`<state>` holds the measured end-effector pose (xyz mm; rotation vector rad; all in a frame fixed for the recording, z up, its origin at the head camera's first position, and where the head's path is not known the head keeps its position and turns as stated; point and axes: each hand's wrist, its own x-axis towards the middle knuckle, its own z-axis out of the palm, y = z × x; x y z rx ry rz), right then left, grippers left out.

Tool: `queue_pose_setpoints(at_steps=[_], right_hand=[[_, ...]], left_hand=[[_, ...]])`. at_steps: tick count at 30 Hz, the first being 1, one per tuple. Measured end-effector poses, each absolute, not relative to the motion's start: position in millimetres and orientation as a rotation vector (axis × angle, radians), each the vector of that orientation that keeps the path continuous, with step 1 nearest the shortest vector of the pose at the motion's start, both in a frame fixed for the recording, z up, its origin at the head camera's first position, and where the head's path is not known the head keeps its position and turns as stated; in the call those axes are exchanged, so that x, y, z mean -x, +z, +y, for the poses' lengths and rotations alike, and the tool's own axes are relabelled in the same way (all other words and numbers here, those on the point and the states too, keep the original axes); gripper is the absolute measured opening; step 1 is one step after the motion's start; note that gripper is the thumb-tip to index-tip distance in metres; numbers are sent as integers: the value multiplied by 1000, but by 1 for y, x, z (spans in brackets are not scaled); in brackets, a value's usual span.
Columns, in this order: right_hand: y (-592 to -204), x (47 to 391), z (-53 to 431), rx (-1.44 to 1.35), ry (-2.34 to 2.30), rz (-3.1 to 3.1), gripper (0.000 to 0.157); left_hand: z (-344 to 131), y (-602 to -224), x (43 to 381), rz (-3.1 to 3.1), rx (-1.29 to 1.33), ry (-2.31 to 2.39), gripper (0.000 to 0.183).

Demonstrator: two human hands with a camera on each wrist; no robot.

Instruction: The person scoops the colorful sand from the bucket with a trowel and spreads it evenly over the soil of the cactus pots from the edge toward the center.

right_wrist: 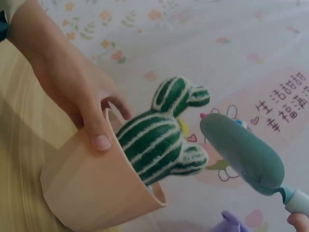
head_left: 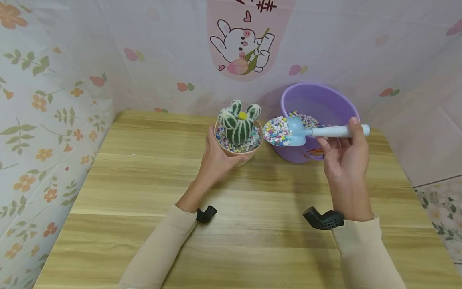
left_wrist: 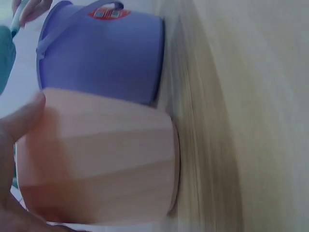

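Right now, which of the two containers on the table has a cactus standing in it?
The peach pot, gripped by the left hand: its cactus rises above the rim. The larger purple bucket shows only loose pebbles inside.

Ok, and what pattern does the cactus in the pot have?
The cactus is green with white stripes; the right wrist view shows them best.

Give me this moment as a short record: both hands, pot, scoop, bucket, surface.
left hand: grips the pot at its side
right hand: holds the blue scoop by its handle
scoop load: multicoloured pebbles
scoop position: raised, apart from the pot
pot contents: striped green cactus with a yellow tuft, pebbles around its base
bucket: purple bucket, pebbles inside
surface: wooden table
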<state>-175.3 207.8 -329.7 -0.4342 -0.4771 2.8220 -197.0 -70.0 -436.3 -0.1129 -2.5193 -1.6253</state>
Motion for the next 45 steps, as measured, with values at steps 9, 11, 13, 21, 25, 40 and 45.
queue_pose_setpoints(at_steps=[9, 11, 13, 21, 25, 40, 45], right_hand=[[-337, 166, 200, 463, 2807, -517, 42], [-339, 164, 198, 472, 2804, -523, 44], [-342, 163, 195, 487, 2798, -531, 47], [-352, 163, 184, 569, 2718, -598, 47], [-355, 164, 179, 576, 2691, -622, 42], [-362, 164, 164, 528, 2561, -755, 37], [-362, 166, 158, 450, 2525, -808, 31]], left_hand=[[-77, -438, 206, -2522, 216, -1652, 130], [-76, -439, 205, -2517, 204, -1642, 130], [-75, -439, 204, -2516, 190, -1630, 130], [-70, -440, 198, -2497, 115, -1626, 131], [-67, -441, 193, -2482, 83, -1604, 131], [-55, -443, 180, -2437, 11, -1477, 133], [-57, -443, 181, -2446, 40, -1478, 134]])
